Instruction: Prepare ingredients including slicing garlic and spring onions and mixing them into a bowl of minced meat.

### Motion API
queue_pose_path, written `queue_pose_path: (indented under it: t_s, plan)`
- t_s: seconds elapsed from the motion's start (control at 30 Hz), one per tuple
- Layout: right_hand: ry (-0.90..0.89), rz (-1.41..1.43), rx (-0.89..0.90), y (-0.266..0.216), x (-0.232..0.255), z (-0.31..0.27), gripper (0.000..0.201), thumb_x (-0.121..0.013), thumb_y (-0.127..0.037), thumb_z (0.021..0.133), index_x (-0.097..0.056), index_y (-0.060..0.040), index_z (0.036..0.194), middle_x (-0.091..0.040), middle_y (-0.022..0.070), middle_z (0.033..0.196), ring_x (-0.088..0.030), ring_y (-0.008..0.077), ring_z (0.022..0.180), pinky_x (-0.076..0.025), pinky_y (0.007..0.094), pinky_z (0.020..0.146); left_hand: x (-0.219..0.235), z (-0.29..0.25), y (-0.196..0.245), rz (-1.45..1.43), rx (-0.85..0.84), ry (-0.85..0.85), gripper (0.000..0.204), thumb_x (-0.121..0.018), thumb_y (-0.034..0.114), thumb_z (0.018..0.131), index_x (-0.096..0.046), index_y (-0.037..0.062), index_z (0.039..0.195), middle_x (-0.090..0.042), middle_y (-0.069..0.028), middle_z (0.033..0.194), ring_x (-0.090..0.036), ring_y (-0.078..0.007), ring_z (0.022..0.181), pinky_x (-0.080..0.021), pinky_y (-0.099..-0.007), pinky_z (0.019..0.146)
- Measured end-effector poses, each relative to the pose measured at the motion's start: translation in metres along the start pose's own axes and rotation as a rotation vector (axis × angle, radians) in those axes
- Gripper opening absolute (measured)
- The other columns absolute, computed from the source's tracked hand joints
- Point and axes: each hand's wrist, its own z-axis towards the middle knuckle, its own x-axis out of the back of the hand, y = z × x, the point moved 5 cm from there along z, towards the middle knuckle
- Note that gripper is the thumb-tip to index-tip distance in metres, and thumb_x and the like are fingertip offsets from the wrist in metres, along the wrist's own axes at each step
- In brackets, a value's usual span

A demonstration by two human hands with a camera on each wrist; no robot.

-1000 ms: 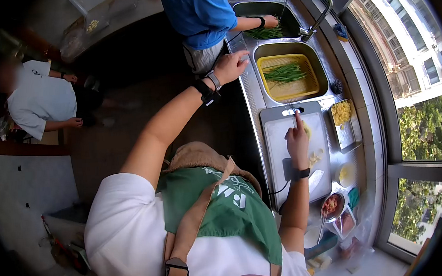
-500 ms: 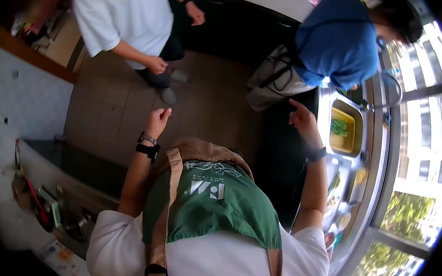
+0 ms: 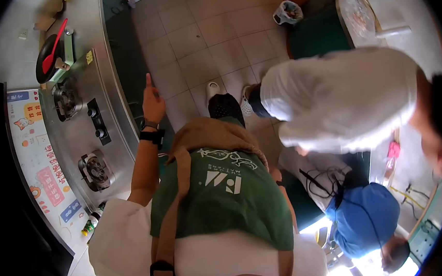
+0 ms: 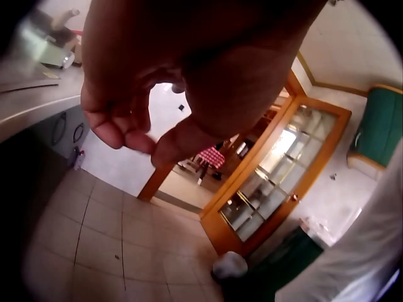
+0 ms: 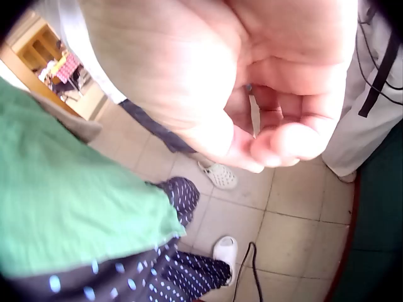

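My left hand (image 3: pixel 153 104) is held out in front of me beside the stove counter (image 3: pixel 106 82), with one finger pointing forward. It carries nothing. In the left wrist view the thumb and fingertips (image 4: pixel 135 141) are loosely bent, close to each other. My right hand (image 5: pixel 252 88) hangs low at my side, its fingers relaxed and holding nothing; the head view has it hidden behind the green apron (image 3: pixel 211 211). On the counter nearest the left hand sit two gas burners (image 3: pixel 96 171). Farther along, a black frying pan (image 3: pixel 42 61) has a red spatula (image 3: pixel 60 36) across it.
A person in a white shirt (image 3: pixel 352 96) stands close on my right. Behind them someone in a blue shirt (image 3: pixel 367 214) bends over the bright sink side. A bin (image 3: pixel 288 12) stands on the tiled floor (image 3: pixel 177 43) ahead. A cable (image 5: pixel 255 270) trails near my feet.
My view has swung left from the sink and cutting board to the stove. The right hand has come off the board and down to my side. The white-shirted person is now at my right.
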Motion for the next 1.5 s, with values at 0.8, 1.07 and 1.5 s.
queue_pose_path:
  t_s: [0.8, 1.07, 1.5]
  plan:
    - [0.051, -0.458, 0.372, -0.303, 0.176, 0.361, 0.026, -0.056, -0.021, 0.087, -0.07, -0.0099, 0.106, -0.068, 0.0153, 0.106, -0.066, 0.0335, 0.093, -0.052, 0.0463, 0.074, 0.12, 0.442, -0.02, 0.368, -0.178, 0.26, 0.072, -0.057, -0.004, 0.07, -0.042, 0.0055, 0.14, -0.022, -0.0204, 0.152, -0.028, -0.0443, 0.134, -0.03, -0.0479, 0.108]
    - [-0.04, -0.244, 0.182, -0.419, 0.194, 0.402, 0.028, -0.047, -0.021, 0.093, -0.071, -0.0088, 0.103, -0.067, 0.0148, 0.111, -0.065, 0.0328, 0.102, -0.053, 0.0461, 0.08, 0.176, 0.663, 0.052, 0.147, -0.298, 0.464, 0.072, -0.038, -0.02, 0.066, -0.054, 0.009, 0.13, -0.05, -0.0188, 0.133, -0.066, -0.0285, 0.095, -0.053, -0.033, 0.078]
    - [-0.168, -0.301, 0.07, -0.574, 0.294, 0.48, 0.028, -0.045, -0.017, 0.094, -0.07, -0.0083, 0.104, -0.067, 0.0147, 0.113, -0.064, 0.0323, 0.104, -0.053, 0.0455, 0.083, 0.064, 0.85, 0.175, -0.05, -0.329, -0.05, 0.058, -0.05, 0.002, 0.085, -0.04, 0.013, 0.141, -0.058, -0.014, 0.078, -0.057, -0.0301, 0.07, -0.047, -0.0406, 0.068]
